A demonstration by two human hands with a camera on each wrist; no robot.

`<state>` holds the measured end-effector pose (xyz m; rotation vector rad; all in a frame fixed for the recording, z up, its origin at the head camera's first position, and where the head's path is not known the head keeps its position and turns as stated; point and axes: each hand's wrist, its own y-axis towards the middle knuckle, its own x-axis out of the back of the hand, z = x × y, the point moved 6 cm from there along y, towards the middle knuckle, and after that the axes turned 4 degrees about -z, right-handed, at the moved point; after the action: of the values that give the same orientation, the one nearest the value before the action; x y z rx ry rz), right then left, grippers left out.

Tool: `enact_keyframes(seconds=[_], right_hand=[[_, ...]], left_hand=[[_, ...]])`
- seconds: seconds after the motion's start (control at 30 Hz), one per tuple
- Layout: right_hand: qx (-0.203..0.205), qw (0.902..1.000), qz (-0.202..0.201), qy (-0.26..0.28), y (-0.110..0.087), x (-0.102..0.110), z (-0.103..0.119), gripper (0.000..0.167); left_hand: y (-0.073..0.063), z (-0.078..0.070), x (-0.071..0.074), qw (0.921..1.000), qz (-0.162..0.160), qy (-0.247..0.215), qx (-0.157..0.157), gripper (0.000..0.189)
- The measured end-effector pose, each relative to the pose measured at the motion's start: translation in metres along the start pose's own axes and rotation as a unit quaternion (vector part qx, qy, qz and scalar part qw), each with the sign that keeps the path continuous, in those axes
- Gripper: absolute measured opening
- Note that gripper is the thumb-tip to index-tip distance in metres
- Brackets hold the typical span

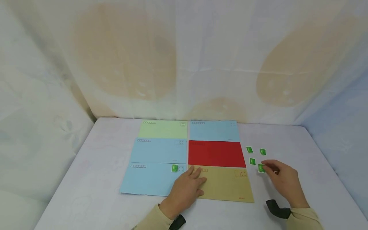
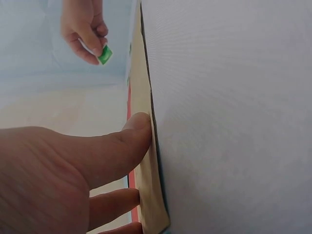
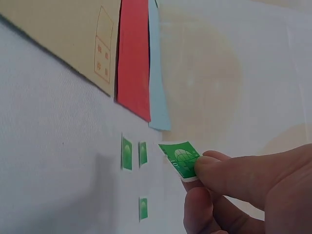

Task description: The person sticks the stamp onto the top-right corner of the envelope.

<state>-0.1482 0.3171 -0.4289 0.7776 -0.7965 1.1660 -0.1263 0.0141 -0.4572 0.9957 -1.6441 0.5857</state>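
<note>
Between thumb and fingers my right hand (image 1: 283, 179) pinches a green postage stamp (image 3: 180, 158) with a white perforated edge, held above the table at the right. My left hand (image 1: 185, 188) rests with spread fingers on the left part of a tan envelope (image 1: 227, 185); in the left wrist view its thumb and fingertips touch the paper. The tan envelope has a printed stamp box at its upper right corner. Left of it lies a blue envelope (image 1: 149, 180) bearing a green stamp (image 1: 174, 168) beside its printed box.
Three loose stamps, one of them here (image 1: 249, 149), lie on the white table (image 1: 299, 150) right of the envelopes. Behind the tan envelope are a red envelope (image 1: 217, 154) and a blue one (image 1: 215, 131). Another blue envelope (image 1: 158, 150) and a green one (image 1: 164, 129) lie farther left.
</note>
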Motion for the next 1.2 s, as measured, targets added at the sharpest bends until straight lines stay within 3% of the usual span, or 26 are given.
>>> enact_keyframes(seconds=[0.23,0.63,0.93,1.2], right_hand=[[0.027,0.9994,0.014,0.016,0.000,-0.006,0.015,0.026],[0.053,0.9978,0.003,0.039,-0.001,-0.010,0.037,0.022],[0.066,0.9965,-0.009,0.050,-0.002,-0.007,0.041,0.020],[0.071,0.9959,0.003,0.057,-0.002,-0.016,0.042,0.019]], left_hand=[[-0.001,0.000,-0.001,1.0000,-0.005,0.001,-0.003,0.044],[-0.001,0.001,0.001,0.9999,-0.008,-0.008,-0.004,0.044],[0.000,0.003,-0.003,0.9999,-0.009,-0.002,-0.009,0.044],[0.000,0.002,-0.002,0.9999,-0.002,-0.012,-0.002,0.044]])
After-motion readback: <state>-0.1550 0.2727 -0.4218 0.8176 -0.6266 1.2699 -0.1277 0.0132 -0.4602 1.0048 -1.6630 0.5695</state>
